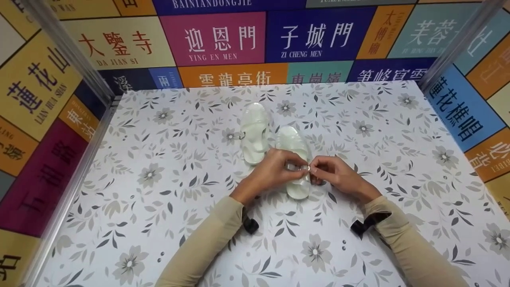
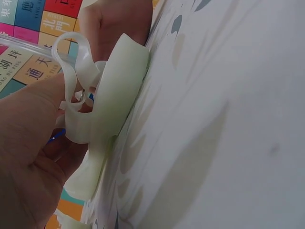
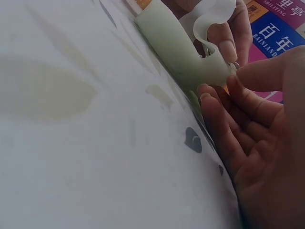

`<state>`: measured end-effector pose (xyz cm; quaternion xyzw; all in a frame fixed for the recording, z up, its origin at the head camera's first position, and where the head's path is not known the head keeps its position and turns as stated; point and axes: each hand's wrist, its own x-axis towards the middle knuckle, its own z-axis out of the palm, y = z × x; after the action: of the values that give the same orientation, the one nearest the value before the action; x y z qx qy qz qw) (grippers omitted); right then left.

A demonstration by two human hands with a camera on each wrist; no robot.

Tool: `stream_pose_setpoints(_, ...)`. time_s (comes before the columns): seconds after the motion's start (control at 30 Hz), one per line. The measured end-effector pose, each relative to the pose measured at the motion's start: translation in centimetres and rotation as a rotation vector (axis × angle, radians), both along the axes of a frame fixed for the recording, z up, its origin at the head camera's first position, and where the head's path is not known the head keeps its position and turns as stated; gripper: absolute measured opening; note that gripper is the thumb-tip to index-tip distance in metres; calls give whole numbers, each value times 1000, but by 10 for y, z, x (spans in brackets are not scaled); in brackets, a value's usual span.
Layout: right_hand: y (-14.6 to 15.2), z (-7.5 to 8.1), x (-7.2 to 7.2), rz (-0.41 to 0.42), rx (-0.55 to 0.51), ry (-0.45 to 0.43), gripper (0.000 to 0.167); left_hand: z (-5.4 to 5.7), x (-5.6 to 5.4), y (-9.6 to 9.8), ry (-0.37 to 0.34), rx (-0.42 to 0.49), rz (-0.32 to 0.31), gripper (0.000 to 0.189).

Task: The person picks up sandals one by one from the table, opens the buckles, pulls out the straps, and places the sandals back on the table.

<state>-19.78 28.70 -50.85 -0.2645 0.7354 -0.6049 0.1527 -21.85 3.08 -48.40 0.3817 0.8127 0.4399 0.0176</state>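
Note:
Two pale green sandals lie on the flowered cloth. Both hands meet over the right-hand sandal [image 1: 289,137], seen from the side in the left wrist view. Thumb and fingers of my left hand [image 1: 273,169] pinch its looped strap [image 2: 65,55]. From the right, my right hand [image 1: 336,174] pinches a small shiny metal piece [image 3: 233,66], like a buckle, at the sandal's side, its other fingers curled beneath. The other sandal [image 1: 255,133] lies farther back on the left, with a loose strap end at its side.
The white cloth [image 1: 159,223] with grey leaves and flowers covers the table. Upright panels [image 1: 223,44] with coloured name blocks stand behind and at both sides. Black wrist bands [image 1: 250,225] sit at the sleeve ends.

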Motion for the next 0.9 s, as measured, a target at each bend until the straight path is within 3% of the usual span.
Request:
stream_pose_setpoints(0.27, 0, -3, 3, -28, 5, -9, 16, 0, 0, 0, 9, -10, -13, 19)
stream_pose_setpoints(0.57, 4, -2, -3, 40, 1, -41, 17, 0, -2, -2, 41, -39, -40, 19)
stream_pose_setpoints(0.9, 4, -3, -3, 24, -3, -69, 17, -1, -1, -2, 1, -9, -52, 19)
